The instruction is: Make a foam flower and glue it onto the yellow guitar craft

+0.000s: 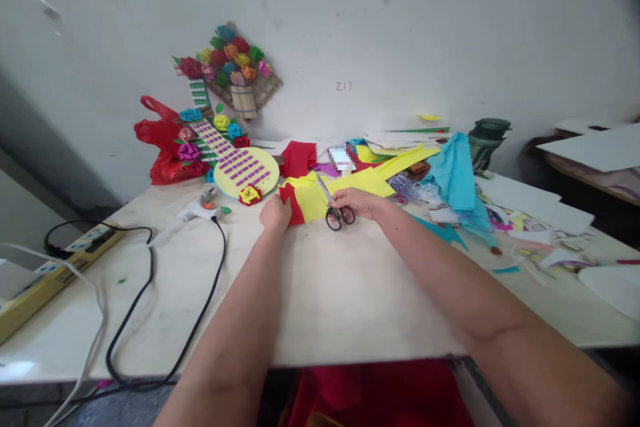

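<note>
My left hand [275, 215] is closed on a strip of red crepe paper [296, 206] near the middle of the table. Beside and partly under that strip lies yellow crepe paper [314, 205], which stretches off to the right. Black-handled scissors [336, 211] are in my right hand [359, 203], fingers closed near the pivot; the blades point up and left over the yellow paper. Left of my left hand is a pale yellow guitar-shaped craft piece [246, 173] with purple strips and a red-and-yellow paper flower [249, 195].
A white glue gun [199, 209] with a black cord lies left, near a yellow power strip [75, 263]. Flower crafts [237, 70] lean on the wall beside a red bag [163, 147]. Blue crepe paper [455, 177], paper scraps [545, 247] and a dark green bottle [486, 143] are right.
</note>
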`<state>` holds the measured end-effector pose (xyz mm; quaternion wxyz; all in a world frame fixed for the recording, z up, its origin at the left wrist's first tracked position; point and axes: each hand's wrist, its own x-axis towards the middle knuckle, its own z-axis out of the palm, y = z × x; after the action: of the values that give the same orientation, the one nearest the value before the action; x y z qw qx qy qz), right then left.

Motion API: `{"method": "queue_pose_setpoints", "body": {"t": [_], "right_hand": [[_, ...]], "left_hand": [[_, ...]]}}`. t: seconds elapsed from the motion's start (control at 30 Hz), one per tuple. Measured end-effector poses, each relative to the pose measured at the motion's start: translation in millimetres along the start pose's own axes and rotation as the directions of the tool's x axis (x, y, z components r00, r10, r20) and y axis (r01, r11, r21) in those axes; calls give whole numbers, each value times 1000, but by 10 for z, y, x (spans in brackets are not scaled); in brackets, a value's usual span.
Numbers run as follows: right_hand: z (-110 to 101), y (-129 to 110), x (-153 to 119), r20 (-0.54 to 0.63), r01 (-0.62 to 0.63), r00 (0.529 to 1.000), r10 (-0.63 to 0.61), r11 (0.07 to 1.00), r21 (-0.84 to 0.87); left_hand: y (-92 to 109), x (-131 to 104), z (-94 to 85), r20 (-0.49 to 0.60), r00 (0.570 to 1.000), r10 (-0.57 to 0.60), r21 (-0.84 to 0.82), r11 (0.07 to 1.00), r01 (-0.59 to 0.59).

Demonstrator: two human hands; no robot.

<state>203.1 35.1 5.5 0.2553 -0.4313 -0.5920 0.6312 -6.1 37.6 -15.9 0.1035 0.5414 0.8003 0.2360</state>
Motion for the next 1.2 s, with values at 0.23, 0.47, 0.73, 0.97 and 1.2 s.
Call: {"method": "queue_pose_setpoints", "body": {"t": [0.23, 0.47, 0.73, 0.97, 1.2], "right_hand": [[207, -1, -123, -62, 59, 996, -59, 998, 2], [417, 123, -165, -88, 34, 996, -31, 999, 33], [516, -6, -224, -79, -95, 990, 117, 966, 239], [610, 34, -227, -180, -58, 977, 111, 959, 277], [631, 56, -226, -145, -27, 986, 87, 927, 373]], "left_hand": [[-1, -17, -14, -15, 1000, 5, 2, 1000, -5], [-12, -10, -47, -1, 1000, 12, -33, 999, -12], [-57, 50, -10, -30, 999, 17, -123, 992, -20], [-90, 111, 21, -57, 998, 7, -169, 986, -16], [-124, 183, 59, -66, 998, 15, -226, 974, -30]]}}
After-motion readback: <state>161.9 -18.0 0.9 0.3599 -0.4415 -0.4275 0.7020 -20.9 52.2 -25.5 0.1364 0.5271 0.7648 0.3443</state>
